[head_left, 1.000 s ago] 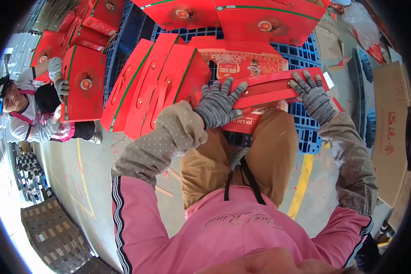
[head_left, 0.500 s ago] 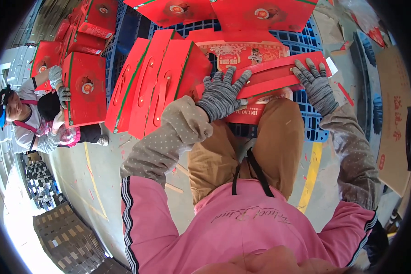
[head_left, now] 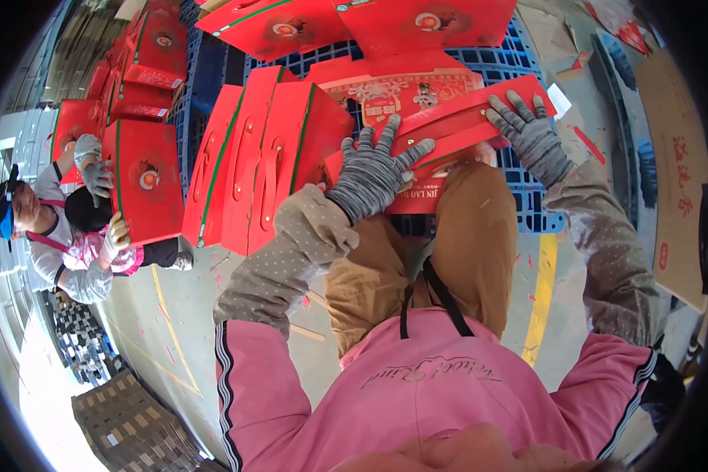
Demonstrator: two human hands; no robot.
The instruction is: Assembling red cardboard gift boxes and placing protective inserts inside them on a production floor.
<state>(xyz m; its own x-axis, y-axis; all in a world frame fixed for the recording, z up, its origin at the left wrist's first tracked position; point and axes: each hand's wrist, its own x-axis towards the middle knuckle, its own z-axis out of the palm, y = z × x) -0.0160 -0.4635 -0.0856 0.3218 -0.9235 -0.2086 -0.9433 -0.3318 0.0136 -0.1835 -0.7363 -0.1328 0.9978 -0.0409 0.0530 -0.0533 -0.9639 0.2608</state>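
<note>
A red gift box [head_left: 414, 204] with a printed inside panel and a long handled top strip [head_left: 464, 126] stands right in front of my knees. My left hand [head_left: 377, 169], in a grey knitted glove, lies with spread fingers on the strip's left part. On its right end rests my right hand [head_left: 529, 138], also gloved, fingers stretched out and flat. Just left of my left hand, several closed red boxes [head_left: 248, 157] with ribbon handles and green edges stand packed side by side.
Blue plastic pallets [head_left: 527, 189] lie under the boxes, with more red boxes [head_left: 354, 27] at the far side. At left a co-worker [head_left: 63, 212] handles a red box [head_left: 147, 181]. A brown carton [head_left: 672, 173] stands at right; flattened cardboard [head_left: 134, 425] is stacked lower left.
My view has shifted slightly. Both my hands stay on the top strip, nearly in place. The co-worker's lower hand has moved onto the side of their red box.
</note>
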